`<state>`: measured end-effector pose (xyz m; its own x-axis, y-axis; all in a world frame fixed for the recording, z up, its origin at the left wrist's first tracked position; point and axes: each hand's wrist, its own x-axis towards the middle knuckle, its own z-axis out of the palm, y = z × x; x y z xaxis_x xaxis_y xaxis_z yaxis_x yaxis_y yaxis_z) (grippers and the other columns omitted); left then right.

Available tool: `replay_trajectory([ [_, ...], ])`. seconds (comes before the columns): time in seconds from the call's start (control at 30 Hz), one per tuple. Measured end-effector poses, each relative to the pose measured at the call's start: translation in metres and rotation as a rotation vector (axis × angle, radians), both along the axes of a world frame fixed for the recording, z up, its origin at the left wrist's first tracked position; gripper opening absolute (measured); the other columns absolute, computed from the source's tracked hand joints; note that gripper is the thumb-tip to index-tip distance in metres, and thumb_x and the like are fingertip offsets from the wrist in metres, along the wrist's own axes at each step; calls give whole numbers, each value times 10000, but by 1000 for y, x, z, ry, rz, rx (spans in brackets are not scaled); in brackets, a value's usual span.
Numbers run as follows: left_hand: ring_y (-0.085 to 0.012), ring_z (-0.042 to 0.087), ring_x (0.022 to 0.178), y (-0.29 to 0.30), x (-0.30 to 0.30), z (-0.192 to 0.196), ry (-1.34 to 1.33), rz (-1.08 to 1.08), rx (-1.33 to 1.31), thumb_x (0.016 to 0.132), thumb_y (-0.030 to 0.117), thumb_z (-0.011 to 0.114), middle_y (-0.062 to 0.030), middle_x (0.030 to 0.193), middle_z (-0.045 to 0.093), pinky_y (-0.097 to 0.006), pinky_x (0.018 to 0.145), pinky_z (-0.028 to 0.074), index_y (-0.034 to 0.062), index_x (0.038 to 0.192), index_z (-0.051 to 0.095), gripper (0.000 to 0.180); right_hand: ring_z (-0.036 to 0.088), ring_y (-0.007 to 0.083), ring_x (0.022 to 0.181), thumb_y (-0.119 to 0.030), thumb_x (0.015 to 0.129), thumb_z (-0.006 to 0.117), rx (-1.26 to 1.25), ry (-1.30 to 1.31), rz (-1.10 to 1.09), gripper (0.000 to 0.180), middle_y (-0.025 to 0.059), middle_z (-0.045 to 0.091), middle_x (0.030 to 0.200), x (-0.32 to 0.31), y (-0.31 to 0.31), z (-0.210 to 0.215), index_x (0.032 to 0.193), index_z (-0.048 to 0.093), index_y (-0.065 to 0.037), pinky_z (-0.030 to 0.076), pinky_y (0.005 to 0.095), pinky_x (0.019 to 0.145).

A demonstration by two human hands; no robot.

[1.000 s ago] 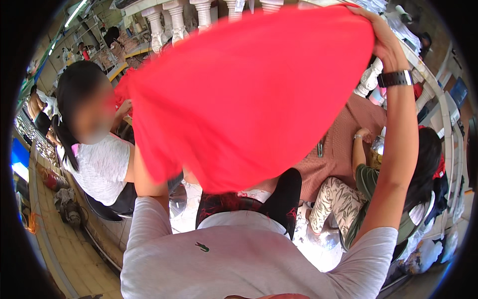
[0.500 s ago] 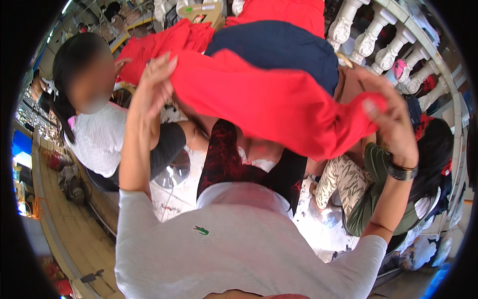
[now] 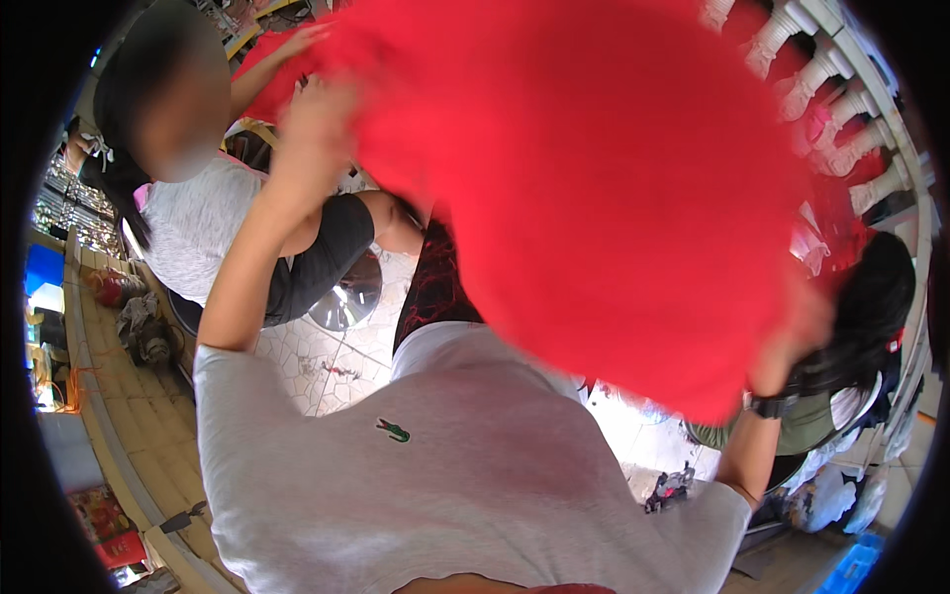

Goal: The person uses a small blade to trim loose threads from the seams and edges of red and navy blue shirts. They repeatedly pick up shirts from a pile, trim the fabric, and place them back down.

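A large piece of red cloth (image 3: 594, 198) is spread in the air before me and hides most of what lies behind it. My left hand (image 3: 322, 124) grips its upper left edge, fingers smeared by motion. At the lower right border, my right hand (image 3: 802, 322), with a dark watch (image 3: 770, 404) on its wrist, holds the cloth too; those fingers are also blurred. Between my hands the fabric billows, its near edge hanging above my lap.
On my left sits a person in a grey top (image 3: 203, 223), one arm reaching toward more red fabric. Another person with dark hair (image 3: 876, 297) sits close at my right. White balusters (image 3: 816, 74) stand at the far right. A tiled ledge (image 3: 129, 366) runs along the left.
The red cloth has gone from a bunched, folded strip to a broad spread sheet, now covering the dark blue cloth. My right hand has moved down; my left has shifted slightly.
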<state>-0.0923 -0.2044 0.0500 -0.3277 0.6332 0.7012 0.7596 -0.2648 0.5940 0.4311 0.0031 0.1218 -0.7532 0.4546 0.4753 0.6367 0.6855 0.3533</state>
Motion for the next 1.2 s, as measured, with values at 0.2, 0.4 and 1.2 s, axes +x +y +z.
replay_trajectory([
  [0.2,-297,595,1184,3,1,47,-77,-171,-161,935,21,540,-133,1016,699,-501,1167,305,-27,986,657,137,664,169,899,-173,1045,512,-552,737,233,279,129,719,1022,-3,6,-5,1152,665,33,516,330,841],
  [0.4,-140,633,1034,5,-26,60,-482,-161,-272,986,33,487,-76,942,717,-306,1036,428,-25,1027,676,202,657,144,987,-222,1057,523,-791,878,215,318,79,711,1090,-2,13,5,1195,663,27,498,299,923],
  [1.2,-143,601,1106,98,146,42,299,-839,170,973,124,622,-83,1164,653,-283,905,507,4,1186,641,245,587,108,716,-99,839,775,-573,868,329,244,28,690,879,-134,7,-61,1040,696,15,460,265,641],
])
